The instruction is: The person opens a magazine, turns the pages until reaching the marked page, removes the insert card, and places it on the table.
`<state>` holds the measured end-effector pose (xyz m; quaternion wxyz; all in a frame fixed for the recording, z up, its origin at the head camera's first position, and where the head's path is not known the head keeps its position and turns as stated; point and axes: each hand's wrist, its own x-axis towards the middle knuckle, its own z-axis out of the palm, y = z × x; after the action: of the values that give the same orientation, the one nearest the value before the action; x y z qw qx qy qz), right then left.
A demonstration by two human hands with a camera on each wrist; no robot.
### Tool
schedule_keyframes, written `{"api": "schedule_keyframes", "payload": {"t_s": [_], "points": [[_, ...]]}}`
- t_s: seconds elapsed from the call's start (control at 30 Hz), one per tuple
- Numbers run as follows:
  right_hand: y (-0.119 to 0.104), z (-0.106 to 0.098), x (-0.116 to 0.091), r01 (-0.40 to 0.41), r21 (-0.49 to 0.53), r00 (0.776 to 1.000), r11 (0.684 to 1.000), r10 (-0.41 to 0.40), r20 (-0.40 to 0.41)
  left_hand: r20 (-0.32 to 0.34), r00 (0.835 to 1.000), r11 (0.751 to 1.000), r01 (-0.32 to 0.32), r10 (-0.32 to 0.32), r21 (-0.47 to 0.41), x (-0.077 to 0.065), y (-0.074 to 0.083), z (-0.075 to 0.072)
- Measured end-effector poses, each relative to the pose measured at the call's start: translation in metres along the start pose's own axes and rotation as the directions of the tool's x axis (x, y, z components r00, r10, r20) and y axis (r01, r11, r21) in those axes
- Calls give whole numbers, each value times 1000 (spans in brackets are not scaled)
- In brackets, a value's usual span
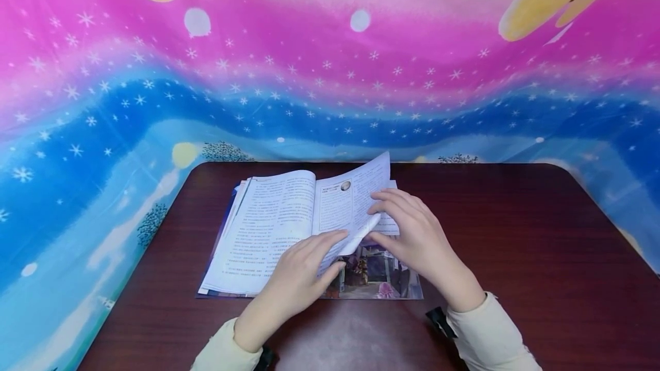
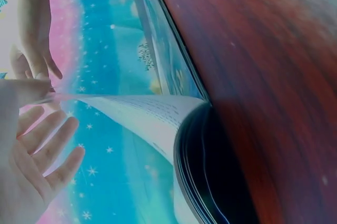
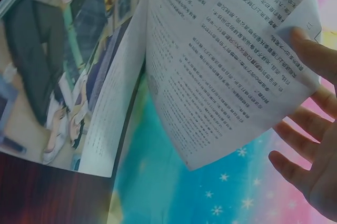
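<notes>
An open magazine [image 1: 268,228] with printed text lies on the table, its left pages spread flat. On its right side a page [image 1: 361,199] is lifted and curved, with its lower edge curled up. My left hand [image 1: 304,265] holds the lower edge of this page, fingers over it and thumb below. The right hand [image 1: 417,233] pinches the page's outer side; in the right wrist view its thumb [image 3: 316,55] presses a bent corner, with fingers behind the paper. Under the lifted page shows a colour picture page [image 1: 381,273] with shoes and flowers.
The dark red-brown wooden table [image 1: 526,245] extends on both sides of the magazine. Behind it hangs a pink and blue cloth [image 1: 330,85] with snowflakes. Dark straps [image 1: 440,322] sit at the wrists over pale sleeves [image 1: 490,331].
</notes>
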<state>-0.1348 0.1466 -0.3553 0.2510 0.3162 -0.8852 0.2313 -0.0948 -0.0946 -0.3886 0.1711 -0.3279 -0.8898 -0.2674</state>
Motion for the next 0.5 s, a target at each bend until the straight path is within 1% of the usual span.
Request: {"api": "schedule_keyframes", "payload": {"t_s": [0.17, 0.37, 0.5], "points": [[-3, 0, 2, 3, 5, 1000, 1000, -3, -6, -30, 999, 1000, -13, 13, -10, 3, 2, 1], [-5, 0, 0, 9, 10, 1000, 1000, -9, -20, -69, 998, 1000, 2, -2, 4, 1, 1, 1], [-7, -1, -1, 22, 18, 999, 1000, -21, -33, -97, 995, 1000, 0, 0, 4, -1, -1, -2]]}}
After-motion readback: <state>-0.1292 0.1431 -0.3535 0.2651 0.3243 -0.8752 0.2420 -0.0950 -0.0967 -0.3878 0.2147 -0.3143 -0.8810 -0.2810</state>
